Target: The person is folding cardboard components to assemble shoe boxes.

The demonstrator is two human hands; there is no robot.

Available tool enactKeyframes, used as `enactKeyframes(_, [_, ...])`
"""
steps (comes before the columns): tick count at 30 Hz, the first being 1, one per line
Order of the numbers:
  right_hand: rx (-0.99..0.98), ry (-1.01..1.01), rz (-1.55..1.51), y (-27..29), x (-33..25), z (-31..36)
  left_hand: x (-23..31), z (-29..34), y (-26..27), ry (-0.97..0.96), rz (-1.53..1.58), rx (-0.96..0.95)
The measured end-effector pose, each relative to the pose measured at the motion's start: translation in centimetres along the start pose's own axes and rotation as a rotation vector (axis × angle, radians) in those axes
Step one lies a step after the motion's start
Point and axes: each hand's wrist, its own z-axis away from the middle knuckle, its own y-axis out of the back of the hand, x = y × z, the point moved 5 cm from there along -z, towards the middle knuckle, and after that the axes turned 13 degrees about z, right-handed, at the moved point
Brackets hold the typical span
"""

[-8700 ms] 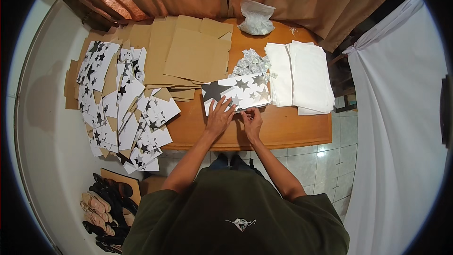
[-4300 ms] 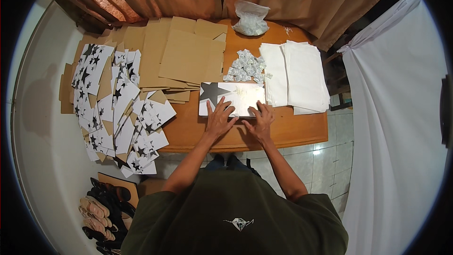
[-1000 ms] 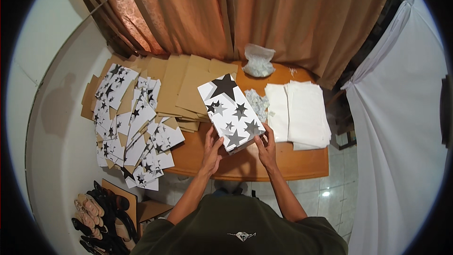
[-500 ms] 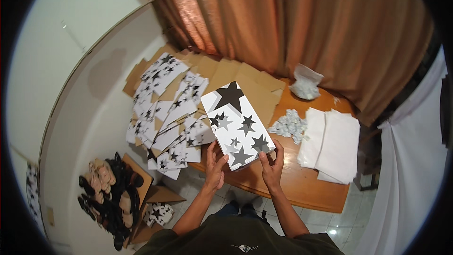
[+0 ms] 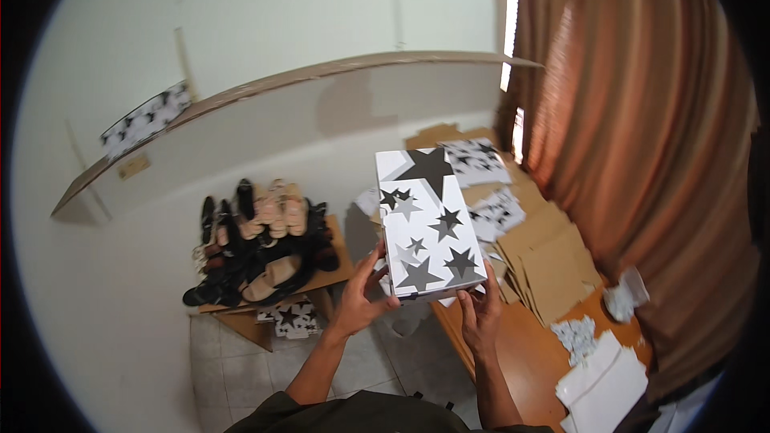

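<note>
A closed white shoebox (image 5: 425, 228) printed with black and grey stars is held up in front of me, its lid side facing me. My left hand (image 5: 361, 297) grips its lower left edge, thumb along the near end. My right hand (image 5: 480, 313) is closed on the lower right corner. Both hands support the box in the air, between the table and the shoes. The box hides part of the pile of star-printed card behind it.
Several shoes and sandals (image 5: 277, 220) crowd a low wooden stand (image 5: 341, 252) at left, with star-printed boxes (image 5: 293, 317) beneath. The table (image 5: 521, 369) bears brown cardboard sheets (image 5: 553, 261), white sheets (image 5: 605, 385), crumpled paper (image 5: 577, 337) and a plastic bag (image 5: 624, 298). A wall shelf (image 5: 321, 72) spans behind.
My view has swung left, bringing the shoes and wall shelf further in and the table toward the right. The shoebox stays in both hands and now stands more upright in view.
</note>
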Motion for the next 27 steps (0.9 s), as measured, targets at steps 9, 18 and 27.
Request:
enactKeyframes(9, [-0.217,0.164,0.149,-16.5,-10.8,0.7,11.7,7.8,13.9,-0.039,-0.209,0.342])
enactKeyframes(18, [-0.144,0.546,0.203,-27.7,-23.4,-0.8,22.9,8.9,24.4,-0.18,-0.28,0.437])
enactKeyframes(27, [-0.031,0.521,-0.104,-37.4,-28.4,-8.9,28.9,1.4,33.1,-0.3,-0.363,0.515])
